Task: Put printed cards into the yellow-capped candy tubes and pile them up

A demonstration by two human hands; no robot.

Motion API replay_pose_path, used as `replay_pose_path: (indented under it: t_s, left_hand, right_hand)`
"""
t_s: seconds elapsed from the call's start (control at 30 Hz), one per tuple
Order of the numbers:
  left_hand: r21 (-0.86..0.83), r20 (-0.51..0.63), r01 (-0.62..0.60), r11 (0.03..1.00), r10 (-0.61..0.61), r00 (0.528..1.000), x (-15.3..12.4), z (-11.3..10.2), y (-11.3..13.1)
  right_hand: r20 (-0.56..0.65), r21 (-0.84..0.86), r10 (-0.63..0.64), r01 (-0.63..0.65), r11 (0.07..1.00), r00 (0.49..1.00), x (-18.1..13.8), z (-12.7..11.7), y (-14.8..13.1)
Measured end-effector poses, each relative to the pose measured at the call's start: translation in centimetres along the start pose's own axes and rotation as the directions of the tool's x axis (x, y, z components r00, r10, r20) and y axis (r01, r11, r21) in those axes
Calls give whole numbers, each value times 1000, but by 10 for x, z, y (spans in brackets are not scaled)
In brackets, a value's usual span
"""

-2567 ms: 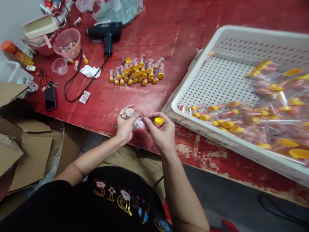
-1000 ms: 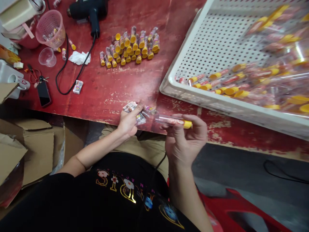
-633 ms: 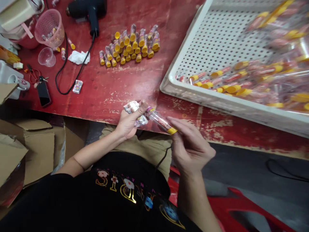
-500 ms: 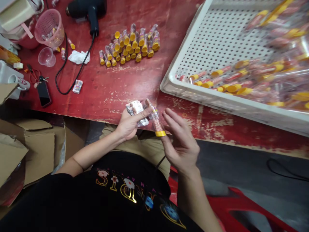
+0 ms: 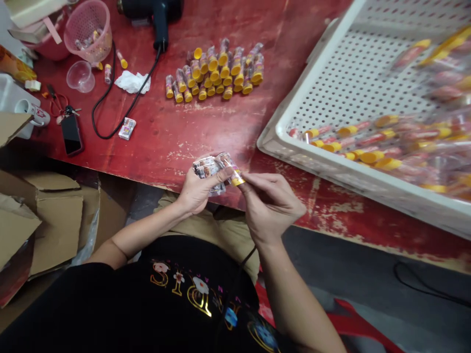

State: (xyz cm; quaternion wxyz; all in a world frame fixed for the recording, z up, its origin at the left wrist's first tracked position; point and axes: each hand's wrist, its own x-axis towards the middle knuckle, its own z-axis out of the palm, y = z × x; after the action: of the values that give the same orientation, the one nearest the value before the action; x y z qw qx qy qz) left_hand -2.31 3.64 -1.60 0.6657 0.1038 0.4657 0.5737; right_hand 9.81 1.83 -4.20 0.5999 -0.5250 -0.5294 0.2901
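Note:
My left hand [image 5: 196, 189] is closed round a small stack of printed label sleeves [image 5: 205, 168] at the near edge of the red table [image 5: 191, 132]. My right hand [image 5: 270, 206] pinches the yellow-capped end of a clear tube [image 5: 230, 166], which lies across the left fingers with a sleeve over its far part. Both hands meet just above the table edge, over my lap.
A white perforated crate [image 5: 324, 98] with several yellow-capped tubes stands at the right. A cluster of finished tubes [image 5: 215, 73] lies mid-table. A black heat gun [image 5: 154, 12] with its cord, pink basket [image 5: 88, 27], phone [image 5: 71, 139] and cardboard [image 5: 40, 220] sit left.
My right hand brought a tube from near the crate over to my left hand, turned it, and its far end now sits inside a sleeve against the stack.

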Motion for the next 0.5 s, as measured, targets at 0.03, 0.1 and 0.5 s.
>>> replay_pose_path:
  t_s: [0.03, 0.1, 0.5]
  left_hand:
    - [-31, -6, -22, 999, 21, 1000, 5, -2, 1]
    - [-87, -26, -62, 994, 60, 998, 18, -9, 6]
    - [-239, -404, -212, 948, 101, 909, 64, -94, 75]
  right_hand:
    - [18, 11, -5, 4, 1000, 1000, 3, 5, 2]
    - [60, 37, -19, 17, 999, 998, 13, 20, 8]
    - [642, -269, -84, 327, 906, 762, 162, 283, 66]
